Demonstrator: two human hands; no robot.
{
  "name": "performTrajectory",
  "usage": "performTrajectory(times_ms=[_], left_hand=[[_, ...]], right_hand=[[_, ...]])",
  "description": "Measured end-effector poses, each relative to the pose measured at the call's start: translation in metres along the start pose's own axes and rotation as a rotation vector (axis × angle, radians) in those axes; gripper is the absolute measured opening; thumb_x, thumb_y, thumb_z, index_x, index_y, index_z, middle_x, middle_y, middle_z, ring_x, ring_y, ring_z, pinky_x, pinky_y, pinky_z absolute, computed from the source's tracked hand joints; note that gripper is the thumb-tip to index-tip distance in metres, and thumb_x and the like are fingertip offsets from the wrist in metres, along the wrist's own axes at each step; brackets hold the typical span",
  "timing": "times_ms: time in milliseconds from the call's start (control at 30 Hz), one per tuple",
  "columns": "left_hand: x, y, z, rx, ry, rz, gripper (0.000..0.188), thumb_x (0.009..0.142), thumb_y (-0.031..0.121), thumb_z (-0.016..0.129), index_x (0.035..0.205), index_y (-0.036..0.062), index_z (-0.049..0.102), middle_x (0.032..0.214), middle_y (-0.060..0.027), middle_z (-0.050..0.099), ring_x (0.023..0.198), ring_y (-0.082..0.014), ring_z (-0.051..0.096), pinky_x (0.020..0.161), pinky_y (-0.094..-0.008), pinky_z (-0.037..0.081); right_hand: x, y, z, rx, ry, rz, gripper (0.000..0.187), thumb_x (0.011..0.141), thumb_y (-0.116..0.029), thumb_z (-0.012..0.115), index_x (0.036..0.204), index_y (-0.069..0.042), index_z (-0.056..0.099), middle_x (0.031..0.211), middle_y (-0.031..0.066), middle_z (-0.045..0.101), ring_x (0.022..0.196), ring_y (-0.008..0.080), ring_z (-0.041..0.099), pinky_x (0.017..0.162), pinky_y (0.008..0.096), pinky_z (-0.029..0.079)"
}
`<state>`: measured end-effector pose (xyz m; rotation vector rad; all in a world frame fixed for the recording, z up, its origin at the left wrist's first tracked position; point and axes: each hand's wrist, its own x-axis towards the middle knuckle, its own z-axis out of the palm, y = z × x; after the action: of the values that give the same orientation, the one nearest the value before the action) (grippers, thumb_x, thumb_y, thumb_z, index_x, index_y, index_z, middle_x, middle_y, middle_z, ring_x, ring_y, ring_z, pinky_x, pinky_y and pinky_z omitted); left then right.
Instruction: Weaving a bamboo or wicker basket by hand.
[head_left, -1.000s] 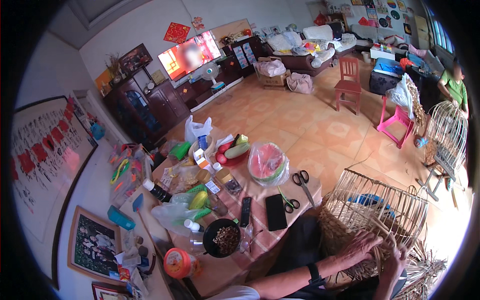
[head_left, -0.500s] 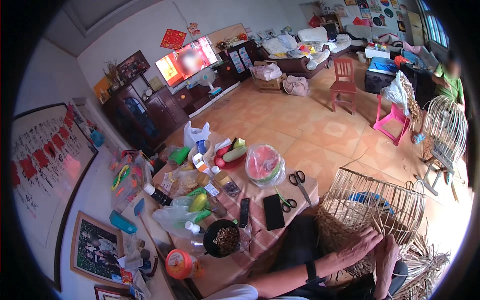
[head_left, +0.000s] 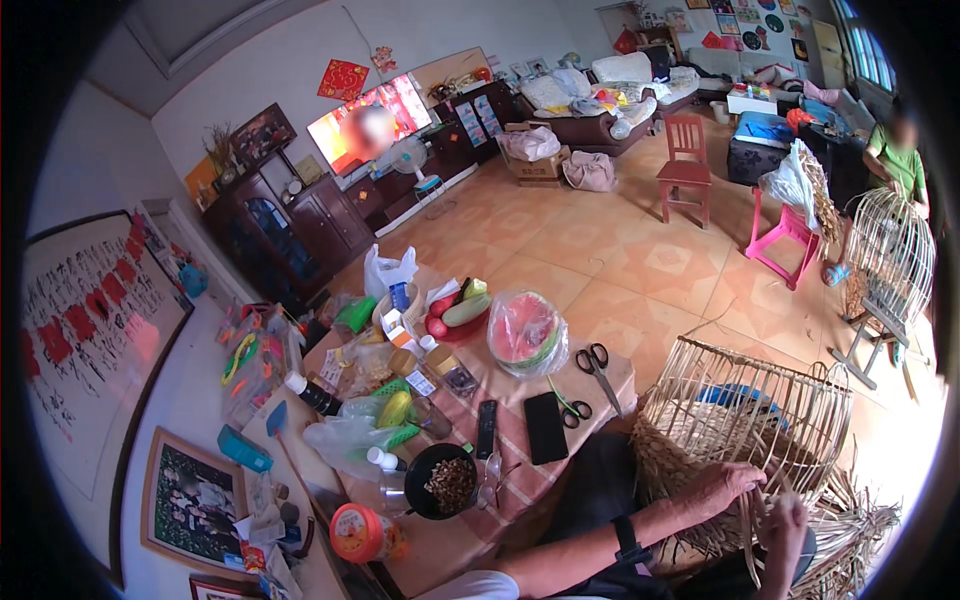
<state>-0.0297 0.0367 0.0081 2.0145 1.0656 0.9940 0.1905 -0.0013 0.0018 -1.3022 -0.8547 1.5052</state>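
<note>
A half-woven basket (head_left: 668,440) of pale plant strips with bare upright stakes leans in front of me at the lower right. At its near edge my left hand (head_left: 728,486) is closed, fingertips pinched on a flat straw strip (head_left: 748,535) that hangs down between my hands. My right hand (head_left: 786,522) is just right of and below the left, fingers curled into a loose fist and slightly blurred; what it holds, if anything, I cannot make out. Loose straw strips (head_left: 855,525) spread out beside the basket. Something blue shows inside through the stakes.
To my left, a table bears scissors (head_left: 598,378), a phone (head_left: 545,428), a wrapped watermelon half (head_left: 527,335) and a black bowl (head_left: 442,480). A red chair (head_left: 685,168) and pink stool (head_left: 782,242) stand farther off. At far right, a person in green (head_left: 903,155) handles another basket (head_left: 890,250).
My hands, close together before, have drawn apart. The right one has moved down, while the left has shifted slightly and pinches at the basket's edge. The person in green has leaned a little.
</note>
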Motion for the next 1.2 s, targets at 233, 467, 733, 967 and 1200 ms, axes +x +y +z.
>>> performTrajectory(times_ms=[233, 467, 733, 967, 1200], left_hand=[[0.011, 0.003, -0.003, -0.057, -0.082, -0.094, 0.017, 0.091, 0.010, 0.064, 0.105, 0.0017, 0.067, 0.094, -0.0149, 0.070, 0.091, -0.0323, 0.069, 0.080, -0.0405, 0.054], [0.011, 0.017, -0.011, -0.030, -0.104, -0.094, 0.019, 0.093, 0.010, 0.059, 0.108, 0.0007, 0.066, 0.092, -0.0179, 0.070, 0.090, -0.0332, 0.070, 0.080, -0.0399, 0.053], [0.013, 0.018, -0.012, -0.002, -0.071, -0.096, 0.017, 0.092, 0.009, 0.060, 0.105, 0.0020, 0.068, 0.092, -0.0189, 0.070, 0.091, -0.0345, 0.070, 0.078, -0.0410, 0.053], [0.014, 0.013, -0.012, -0.006, -0.053, -0.066, 0.018, 0.090, 0.008, 0.060, 0.104, 0.0019, 0.068, 0.092, -0.0178, 0.071, 0.089, -0.0339, 0.070, 0.076, -0.0409, 0.053], [-0.005, 0.009, -0.016, 0.124, -0.113, 0.101, 0.031, 0.089, 0.002, 0.056, 0.119, -0.0003, 0.064, 0.113, -0.0192, 0.066, 0.102, -0.0345, 0.067, 0.088, -0.0395, 0.054]], right_hand=[[-0.029, 0.014, -0.054, 0.103, 0.185, 0.033, 0.018, 0.089, -0.009, 0.060, 0.104, 0.001, 0.059, 0.078, 0.0059, 0.061, 0.074, 0.0212, 0.058, 0.067, 0.0278, 0.045], [-0.070, -0.011, 0.044, -0.751, 0.065, -0.571, 0.044, 0.068, 0.000, 0.072, 0.109, -0.003, 0.058, 0.090, 0.0104, 0.061, 0.083, 0.0286, 0.058, 0.072, 0.0385, 0.048], [-0.023, -0.004, 0.069, -1.329, 0.217, -0.734, 0.034, 0.078, -0.012, 0.073, 0.105, -0.004, 0.055, 0.100, 0.0151, 0.052, 0.101, 0.0368, 0.053, 0.083, 0.0490, 0.044], [-0.012, 0.003, 0.063, -1.362, 0.243, -0.683, 0.021, 0.089, -0.017, 0.067, 0.099, -0.004, 0.055, 0.093, 0.0172, 0.054, 0.086, 0.0379, 0.059, 0.067, 0.0484, 0.047], [-0.033, -0.007, 0.048, -1.416, 0.044, -0.617, 0.021, 0.080, -0.006, 0.067, 0.100, -0.002, 0.062, 0.080, 0.0199, 0.062, 0.068, 0.0417, 0.061, 0.061, 0.0478, 0.048]])
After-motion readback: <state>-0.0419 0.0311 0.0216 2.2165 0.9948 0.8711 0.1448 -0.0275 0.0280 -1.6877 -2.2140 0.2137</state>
